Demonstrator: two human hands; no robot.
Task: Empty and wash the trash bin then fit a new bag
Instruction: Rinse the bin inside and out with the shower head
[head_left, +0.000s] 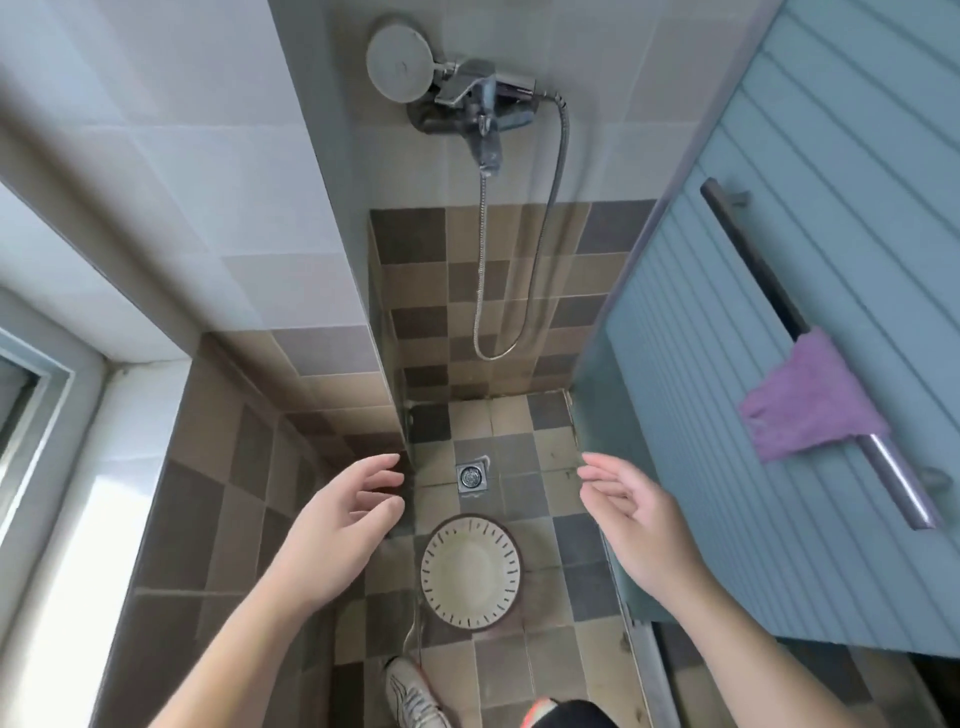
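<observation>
A round cream trash bin (470, 571) with slotted sides stands upright on the tiled shower floor, seen from above; no bag shows inside it. My left hand (343, 525) hovers above and to the left of the bin, fingers relaxed, holding nothing. My right hand (631, 512) hovers to the bin's upper right, fingers loosely spread and empty. Neither hand touches the bin.
A floor drain (471, 476) lies just beyond the bin. On the far wall hang a shower head (400, 62), mixer tap (485, 101) and looping hose (540, 260). A glass door at right carries a bar with a purple cloth (810, 400). My shoe (413, 693) stands below.
</observation>
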